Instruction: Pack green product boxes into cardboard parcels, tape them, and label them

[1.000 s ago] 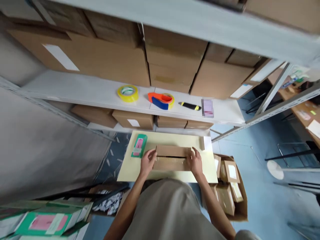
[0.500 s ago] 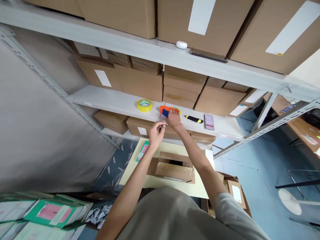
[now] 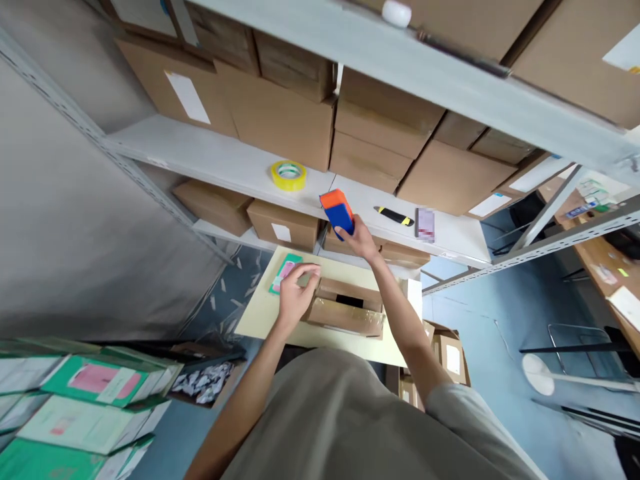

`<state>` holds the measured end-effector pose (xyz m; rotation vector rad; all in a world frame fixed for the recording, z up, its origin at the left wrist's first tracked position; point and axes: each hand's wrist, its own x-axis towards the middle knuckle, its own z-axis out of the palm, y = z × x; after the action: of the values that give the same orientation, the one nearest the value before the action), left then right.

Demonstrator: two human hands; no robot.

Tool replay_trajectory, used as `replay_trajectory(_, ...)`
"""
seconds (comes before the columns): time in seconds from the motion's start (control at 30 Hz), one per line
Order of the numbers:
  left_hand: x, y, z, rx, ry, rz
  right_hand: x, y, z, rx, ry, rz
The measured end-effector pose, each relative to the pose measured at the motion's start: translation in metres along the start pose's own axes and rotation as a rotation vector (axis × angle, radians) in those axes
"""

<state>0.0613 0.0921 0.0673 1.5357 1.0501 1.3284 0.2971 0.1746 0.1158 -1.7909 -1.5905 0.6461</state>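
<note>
My right hand [image 3: 361,239] grips an orange and blue tape dispenser [image 3: 339,212] in front of the middle shelf's edge. Lower and to the left, my left hand [image 3: 296,293] is curled, with thumb and forefinger tips drawn together; whatever is in them, if anything, cannot be made out. Below the hands, an open cardboard box [image 3: 345,319] rests on a pale yellow tabletop [image 3: 260,310], and something black shows inside its opening. Beyond my left hand lies a green and pink packet [image 3: 285,270] on that tabletop.
On the middle shelf [image 3: 200,157] lie a yellow tape roll [image 3: 289,175], a black and yellow utility knife [image 3: 395,216] and a blurred purple item [image 3: 425,225]. Cartons [image 3: 285,127] line the shelves. Green boxes [image 3: 95,380] are stacked at left; an open carton [image 3: 453,357] stands at right.
My right hand has drawn the tape dispenser towards me, tilting it so more blue shows. My left hand has moved down and left, away from it. The view has tipped downward.
</note>
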Motion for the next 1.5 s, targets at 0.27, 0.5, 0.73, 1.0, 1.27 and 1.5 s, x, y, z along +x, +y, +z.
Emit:
replay_trajectory(0.27, -0.076, 0.004, 0.000, 0.026, -0.165, -0.129, -0.185, 0.025, 0.062, 0.786, -0.120, 0.244)
replay_trajectory(0.5, -0.091, 0.013, 0.000, 0.174, -0.289, -0.041, -0.228, 0.018, 0.073, 0.790, -0.020, 0.319)
replay_trajectory(0.73, -0.088, 0.017, -0.008, 0.288, -0.455, -0.008, -0.239, 0.030, 0.074, 0.798, -0.080, 0.375)
replay_trajectory(1.0, -0.054, 0.018, -0.022, -0.119, -0.422, -0.466, -0.252, 0.027, 0.051, 0.774, -0.207, 0.316)
replay_trajectory(1.27, -0.015, 0.045, -0.022, -0.153, -0.510, -0.619, -0.261, 0.032, 0.027, 0.502, -0.332, 0.223)
replay_trajectory(1.5, -0.015, 0.027, -0.017, -0.149, -0.519, -0.553, -0.258, 0.034, 0.012, 0.438, -0.421, 0.223)
